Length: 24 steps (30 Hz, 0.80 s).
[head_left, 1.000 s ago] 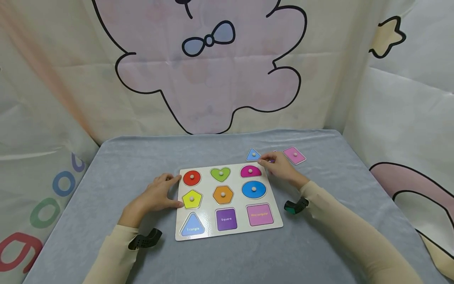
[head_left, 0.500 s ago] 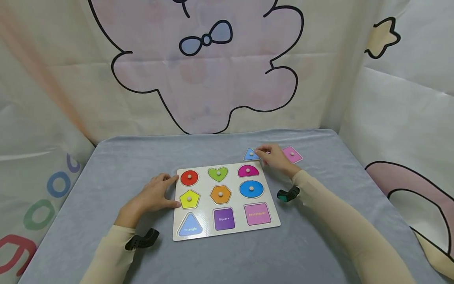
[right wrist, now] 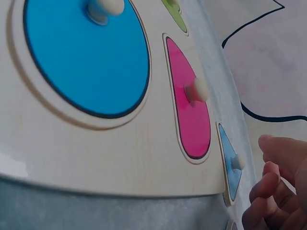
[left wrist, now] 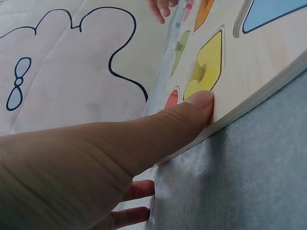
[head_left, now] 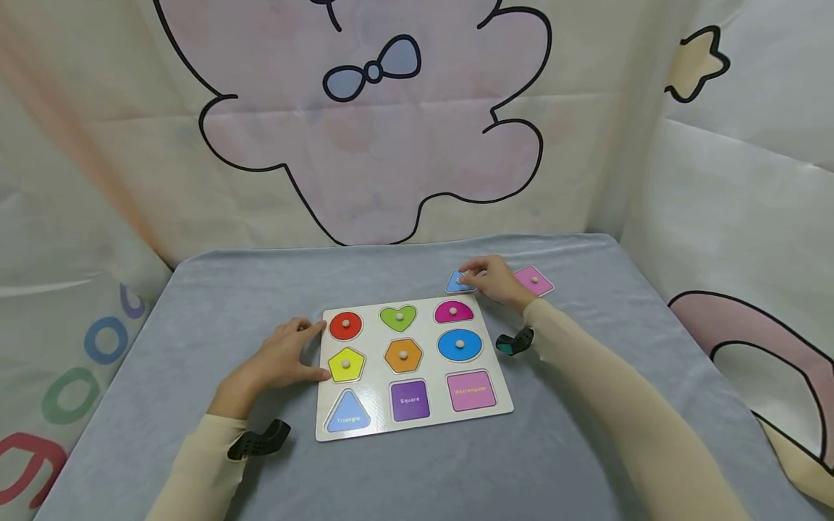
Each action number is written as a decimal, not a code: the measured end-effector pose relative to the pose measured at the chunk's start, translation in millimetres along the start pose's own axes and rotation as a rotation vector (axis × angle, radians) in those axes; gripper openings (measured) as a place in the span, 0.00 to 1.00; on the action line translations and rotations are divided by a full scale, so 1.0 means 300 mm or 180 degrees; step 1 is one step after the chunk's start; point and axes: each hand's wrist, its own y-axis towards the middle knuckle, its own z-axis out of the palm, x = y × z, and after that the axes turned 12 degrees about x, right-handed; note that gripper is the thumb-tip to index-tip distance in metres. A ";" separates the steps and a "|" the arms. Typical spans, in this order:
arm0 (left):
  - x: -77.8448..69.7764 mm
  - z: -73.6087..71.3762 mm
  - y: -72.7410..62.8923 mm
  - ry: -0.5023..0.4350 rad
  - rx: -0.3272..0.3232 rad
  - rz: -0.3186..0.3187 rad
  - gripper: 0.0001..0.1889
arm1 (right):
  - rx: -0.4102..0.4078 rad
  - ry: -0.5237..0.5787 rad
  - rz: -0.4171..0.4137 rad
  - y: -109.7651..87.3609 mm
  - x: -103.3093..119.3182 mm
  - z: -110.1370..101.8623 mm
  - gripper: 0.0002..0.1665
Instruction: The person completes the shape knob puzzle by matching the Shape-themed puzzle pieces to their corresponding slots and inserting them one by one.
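Note:
A white puzzle board (head_left: 378,405) lies on the table. My left hand (head_left: 280,357) rests at its left edge, the thumb touching beside the yellow pentagon (left wrist: 206,69) and a finger by the top left corner. The other left fingers are spread apart. Beyond the board's far right corner, my right hand (head_left: 496,281) hovers beside the blue triangle piece (right wrist: 230,163), its loosely bent fingers near but apart from the wooden knob (right wrist: 238,162). Just right of that hand lies a pink rectangle piece (head_left: 536,281). Another piece there is mostly hidden by the hand.
Several knobbed pieces sit in the board: the red circle (head_left: 339,330), green heart (head_left: 393,320), magenta half circle (head_left: 446,314), orange hexagon (head_left: 396,365) and blue oval (head_left: 448,349). Its front row shows printed triangle, square and rectangle spaces. Grey cloth (head_left: 417,477) covers the table.
My right hand has moved a little left and away from me, from over the hidden piece toward the blue triangle. The left hand keeps its place on the board.

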 end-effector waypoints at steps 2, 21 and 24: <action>0.001 0.001 -0.003 0.0013 -0.0021 0.0020 0.52 | 0.0045 -0.0017 0.0022 0.011 0.000 0.002 0.18; 0.006 0.004 -0.002 0.0017 -0.0046 -0.0002 0.52 | -0.0033 -0.0439 0.0090 0.050 0.016 0.028 0.12; 0.006 0.005 0.001 0.0020 -0.0038 -0.0010 0.53 | -0.0018 -0.0414 0.0113 0.049 0.013 0.025 0.12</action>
